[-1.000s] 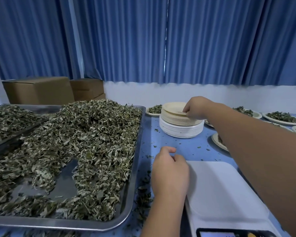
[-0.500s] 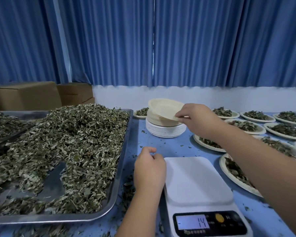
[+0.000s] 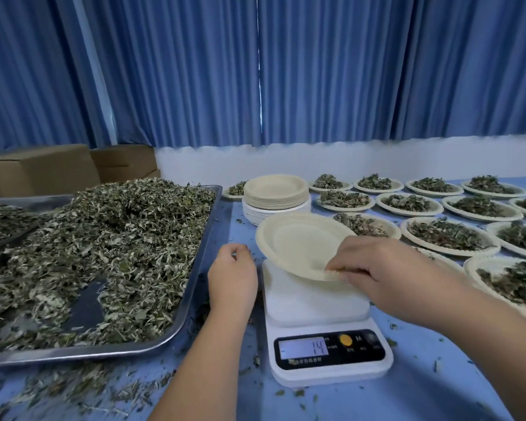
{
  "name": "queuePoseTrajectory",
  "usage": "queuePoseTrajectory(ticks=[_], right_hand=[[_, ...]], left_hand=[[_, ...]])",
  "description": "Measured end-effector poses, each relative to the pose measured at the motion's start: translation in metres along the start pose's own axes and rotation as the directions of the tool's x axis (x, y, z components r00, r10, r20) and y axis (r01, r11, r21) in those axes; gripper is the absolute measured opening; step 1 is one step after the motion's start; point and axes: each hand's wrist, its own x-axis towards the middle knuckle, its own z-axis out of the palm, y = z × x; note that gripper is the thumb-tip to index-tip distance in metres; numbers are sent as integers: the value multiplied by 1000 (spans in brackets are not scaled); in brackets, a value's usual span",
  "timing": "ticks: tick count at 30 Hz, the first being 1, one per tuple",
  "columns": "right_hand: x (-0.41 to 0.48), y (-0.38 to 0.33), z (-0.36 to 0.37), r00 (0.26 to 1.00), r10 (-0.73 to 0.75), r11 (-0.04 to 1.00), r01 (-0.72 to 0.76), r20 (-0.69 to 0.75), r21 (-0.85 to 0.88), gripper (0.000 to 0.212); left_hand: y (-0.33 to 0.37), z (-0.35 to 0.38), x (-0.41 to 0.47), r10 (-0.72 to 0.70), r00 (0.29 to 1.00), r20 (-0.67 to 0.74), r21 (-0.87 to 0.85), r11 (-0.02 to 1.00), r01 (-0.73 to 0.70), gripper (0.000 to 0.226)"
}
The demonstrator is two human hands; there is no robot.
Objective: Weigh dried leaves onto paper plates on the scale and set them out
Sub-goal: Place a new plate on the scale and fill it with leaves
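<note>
The right hand (image 3: 386, 275) pinched the near rim of an empty paper plate (image 3: 298, 241), thumb on top and fingers under it. The plate was tilted in the middle of the frame, just above the white top of the scale (image 3: 301, 305) and not yet flat on it. The left hand (image 3: 233, 275) rested beside the scale with its fingers loosely curled, and nothing showed in it. A big metal tray (image 3: 192, 299) heaped with dried leaves (image 3: 119, 238) filled the left of the frame. A stack of empty plates (image 3: 274, 189) sat behind the scale, and many filled plates (image 3: 447, 235) covered the blue worktop (image 3: 407, 396) on the right. The step looked like putting a fresh plate on the scale. Next, the plate likely had to be laid flat in the middle. The little screen showed 14, so it might need zeroing before leaves went on.
</note>
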Motion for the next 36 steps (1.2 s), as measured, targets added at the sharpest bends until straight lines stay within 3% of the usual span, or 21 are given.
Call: queuePoseTrajectory(ticks=[8, 15, 19, 21, 23, 24, 27, 31, 36], right_hand=[[-14, 2, 2, 986, -41, 999, 42, 160, 0, 21], [-22, 9, -1, 977, -33, 990, 3, 212, 140, 25], [-23, 15, -2, 1000, 29, 966, -30, 8, 256, 16], [-21, 21, 0, 992, 74, 958, -42, -105, 283, 13], [-20, 27, 3, 980, 107, 957, -57, -166, 284, 13], [-21, 30, 5, 975, 124, 954, -66, -186, 293, 13], [-21, 36, 9, 958, 176, 932, -88, -226, 351, 16], [-19, 42, 13, 953, 203, 919, -107, -223, 378, 17], [-17, 46, 18, 946, 231, 906, -123, -229, 405, 17]], left_hand=[[3, -4, -1, 30, 994, -110, -130, 991, -44, 22], [10, -7, -9, 96, 988, -122, -89, 990, -108, 22], [21, -13, -17, 207, 974, -97, 54, 978, -202, 20], [27, -23, -19, 236, 968, -83, 336, 921, -196, 21], [30, -42, -20, 196, 976, -95, 688, 721, -78, 29], [32, -53, -21, 149, 982, -117, 785, 620, -1, 36], [27, -84, -22, -63, 983, -174, 862, 473, 183, 57], [17, -106, -19, -285, 951, -122, 853, 460, 247, 78], [29, -116, -16, -269, 953, 140, 814, 579, 44, 80]])
